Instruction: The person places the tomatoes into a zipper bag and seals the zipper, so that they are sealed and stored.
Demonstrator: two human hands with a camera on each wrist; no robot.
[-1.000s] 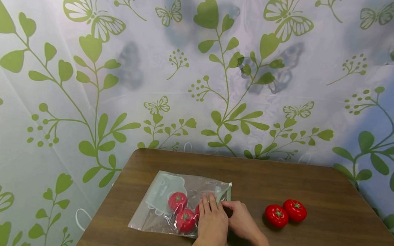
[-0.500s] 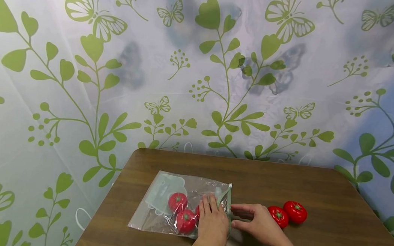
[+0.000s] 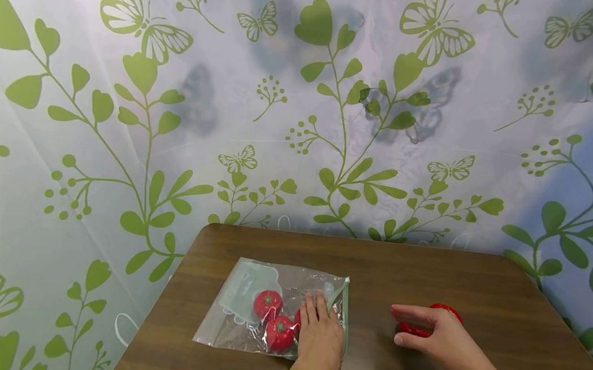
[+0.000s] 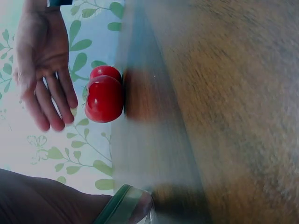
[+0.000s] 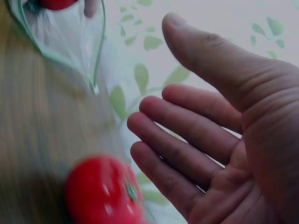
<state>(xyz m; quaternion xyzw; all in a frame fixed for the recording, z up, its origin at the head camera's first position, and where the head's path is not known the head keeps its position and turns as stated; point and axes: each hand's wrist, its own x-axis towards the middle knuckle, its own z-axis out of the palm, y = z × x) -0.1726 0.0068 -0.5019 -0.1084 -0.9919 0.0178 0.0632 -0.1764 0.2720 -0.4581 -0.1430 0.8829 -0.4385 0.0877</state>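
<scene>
A clear plastic zip bag (image 3: pixel 345 315) with a green-edged mouth lies on the table, its opening facing right. Three glossy red tomatoes (image 3: pixel 279 334) show inside it, one partly covered by my left hand (image 3: pixel 320 336). That hand's fingers lie along the top of the bag, while its thumb (image 4: pixel 140 205) is at the green edge, holding the mouth apart. Further right, my right hand (image 3: pixel 442 338) hovers beside two loose tomatoes (image 4: pixel 105 100) and largely hides them in the head view. Its fingers are spread from the thumb around nothing; a nearby tomato (image 5: pixel 105 191) appears below them in the right wrist view.
The brown wooden table (image 3: pixel 398 270) has rounded back corners. Behind it hangs a pale curtain (image 3: pixel 292 94) with green leaves and butterflies. A pale green printed panel (image 3: pixel 247 284) marks the bag's left part.
My right hand has left the bag's mouth and moved right to the two loose tomatoes. The bag's green edge now stands straighter. My left hand stays on the bag.
</scene>
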